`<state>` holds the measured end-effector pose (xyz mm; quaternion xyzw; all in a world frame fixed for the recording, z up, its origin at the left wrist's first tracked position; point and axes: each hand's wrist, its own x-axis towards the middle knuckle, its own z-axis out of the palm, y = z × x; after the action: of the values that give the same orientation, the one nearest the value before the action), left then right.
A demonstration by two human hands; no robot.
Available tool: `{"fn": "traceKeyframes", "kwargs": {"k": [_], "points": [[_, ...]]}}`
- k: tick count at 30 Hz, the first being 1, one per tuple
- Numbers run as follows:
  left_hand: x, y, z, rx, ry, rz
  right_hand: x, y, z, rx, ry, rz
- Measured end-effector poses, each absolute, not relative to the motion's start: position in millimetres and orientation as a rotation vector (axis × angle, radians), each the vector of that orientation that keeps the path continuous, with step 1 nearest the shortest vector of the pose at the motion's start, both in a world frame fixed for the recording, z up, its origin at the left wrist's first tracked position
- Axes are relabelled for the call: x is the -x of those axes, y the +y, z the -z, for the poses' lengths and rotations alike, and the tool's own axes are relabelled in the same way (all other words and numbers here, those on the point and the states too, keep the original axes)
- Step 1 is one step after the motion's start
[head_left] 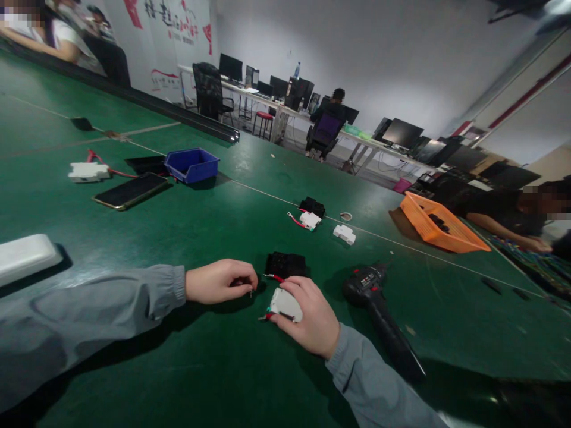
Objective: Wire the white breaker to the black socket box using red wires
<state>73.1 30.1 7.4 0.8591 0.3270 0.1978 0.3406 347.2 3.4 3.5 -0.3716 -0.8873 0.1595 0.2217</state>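
My right hand is closed around a white plastic module with short red wires, one at its upper edge and one at its lower left. Fingers and thumb grip its opposite sides. My left hand is pinched just left of the module, with a tiny metal piece showing below the fingertips, too small to name. Behind the module lies a black block. To the right of my right hand a black cordless screwdriver lies on the green table.
Farther back are a white module with a red wire, a white block and a ring. A blue bin, a phone and another wired module lie left. An orange basket stands right, near another person's arm.
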Motion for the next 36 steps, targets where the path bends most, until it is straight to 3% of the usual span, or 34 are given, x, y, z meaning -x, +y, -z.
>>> {"fn": "traceKeyframes", "kwargs": {"k": [9,22,36], "points": [[-71.9,34.2,-8.5,-1.987,0.863,-0.506,-348.7,11.2,-0.2,1.241,-2.292,-0.273],[-55.4,58.4,-12.7,-1.013,0.772,-0.749,-350.6,11.4,-2.5,1.255,-2.418,-0.191],[-54.4,59.7,-12.6,-0.965,0.752,-0.732,-351.4,13.4,-1.1,1.315,-2.378,-0.245]]}}
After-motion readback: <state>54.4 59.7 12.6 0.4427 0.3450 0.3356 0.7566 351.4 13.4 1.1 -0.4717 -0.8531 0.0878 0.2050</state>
